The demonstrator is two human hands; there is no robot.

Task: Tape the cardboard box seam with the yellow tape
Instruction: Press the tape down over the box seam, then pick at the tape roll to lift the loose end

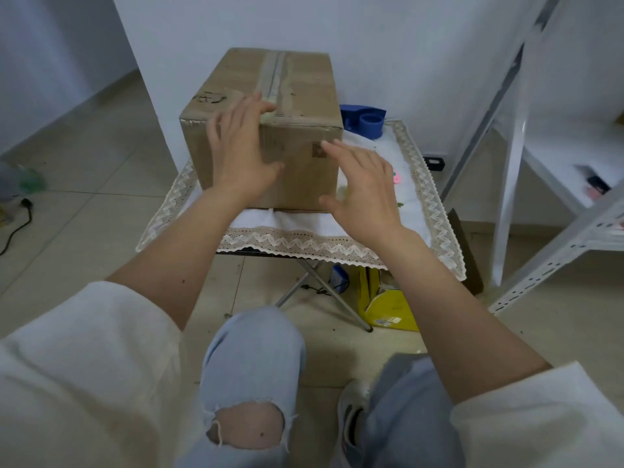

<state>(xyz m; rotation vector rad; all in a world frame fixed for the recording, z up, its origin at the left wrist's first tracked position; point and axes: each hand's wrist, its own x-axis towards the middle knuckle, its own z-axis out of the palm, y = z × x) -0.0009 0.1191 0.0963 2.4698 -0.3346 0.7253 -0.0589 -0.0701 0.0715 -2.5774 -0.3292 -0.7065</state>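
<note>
Cardboard box fills the tabletop's far-left part, a wall behind; a blue dispenser occupies the far-right corner. Left hand lies open, flat against the box; right hand hovers open nearby. Tiled floor lies open leftward; shelving crowds the right.

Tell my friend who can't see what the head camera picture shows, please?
Two bare hands reach for a closed cardboard box on a small cloth-covered table: the left hand lies open on its front top edge, the right hand is open by its right corner. A blue tape dispenser sits behind the box.
</note>
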